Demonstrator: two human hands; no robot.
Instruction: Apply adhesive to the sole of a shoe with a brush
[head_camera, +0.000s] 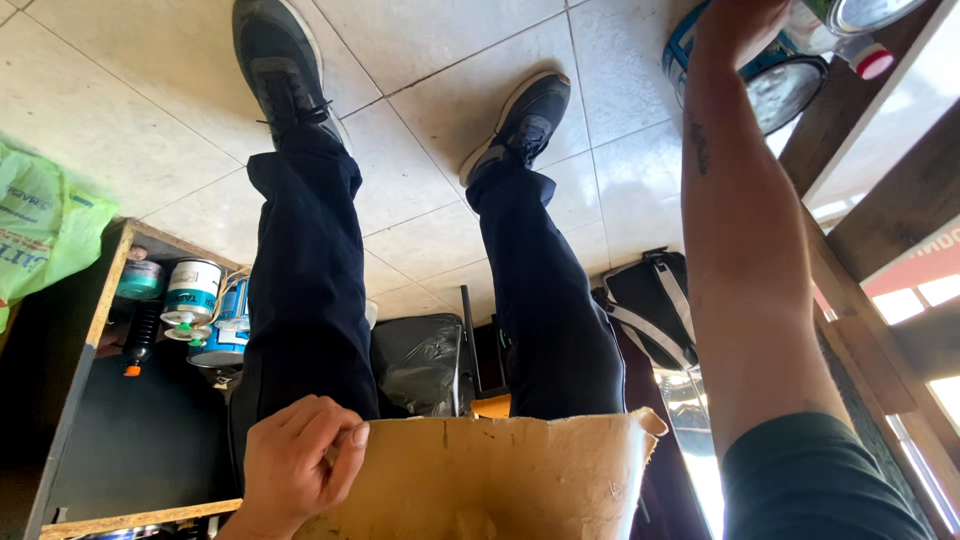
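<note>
Pinching the torn top edge of a cardboard box (500, 480) at knee level, the left hand (295, 460) grasps it beside the ragged rim; light, bendy stuff, better held lower. The right hand (735, 25) reaches among tins (790, 80); its grip I cannot tell. Shelf posts (880, 220) crowd the right.

From my remote feed, pale square floor tiles (440, 90) with thin dark grout lines fill the view. A chipboard-edged shelf unit (95, 330) stands at left, a green plastic bag (40, 230) beside it. Wooden beams (880, 200) frame bright daylight at right.
</note>
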